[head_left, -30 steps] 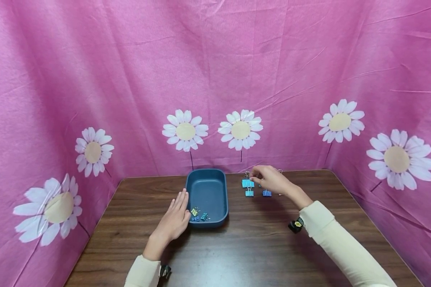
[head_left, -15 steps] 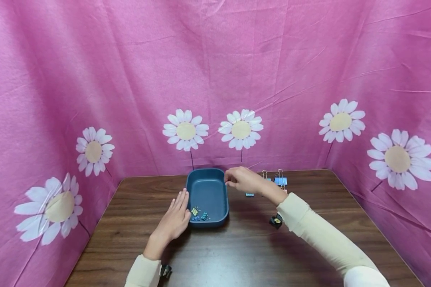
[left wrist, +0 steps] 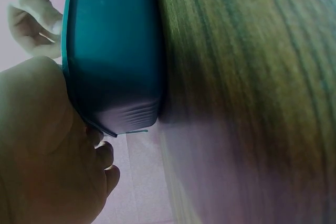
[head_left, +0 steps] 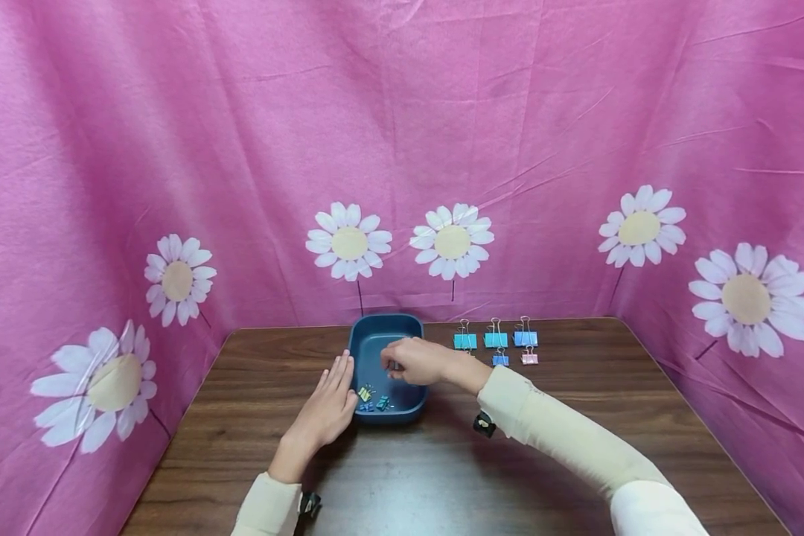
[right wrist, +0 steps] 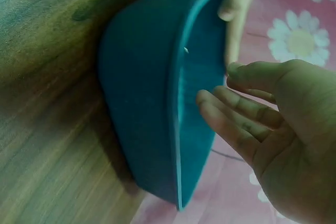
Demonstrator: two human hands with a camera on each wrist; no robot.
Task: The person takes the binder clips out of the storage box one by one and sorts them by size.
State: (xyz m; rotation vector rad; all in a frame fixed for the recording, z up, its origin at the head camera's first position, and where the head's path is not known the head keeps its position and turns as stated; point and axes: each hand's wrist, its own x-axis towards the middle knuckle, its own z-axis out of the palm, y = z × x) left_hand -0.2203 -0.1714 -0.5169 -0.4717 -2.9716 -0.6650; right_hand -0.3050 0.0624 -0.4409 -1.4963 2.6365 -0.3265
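A dark blue tray [head_left: 387,320] stands on the wooden table. My left hand [head_left: 324,402] lies along its left side with straight fingers; the left wrist view has the palm [left wrist: 42,145] against the tray's rim [left wrist: 66,35]. Over the inside of the tray is my right hand [head_left: 415,361], thumb and index pinched together. They hold a small binder clip, almost wholly hidden by the fingers. In the right wrist view the other fingers [right wrist: 231,114] of that hand are loosely bent. A yellow binder clip [head_left: 365,394], a blue one [head_left: 366,406] and a green one [head_left: 383,403] lie at the tray's near end.
Right of the tray, binder clips lie in two rows. The back row has two teal clips [head_left: 465,341] and a blue one [head_left: 525,339]. In front are a small blue clip [head_left: 500,359], a pink one [head_left: 529,358] and one mostly behind my right arm. A pink flowered cloth [head_left: 543,134] hangs around.
My right hand has moved left from the binder clips, across the tray's right rim, to above its inside. My left hand has stayed at the tray's left side.
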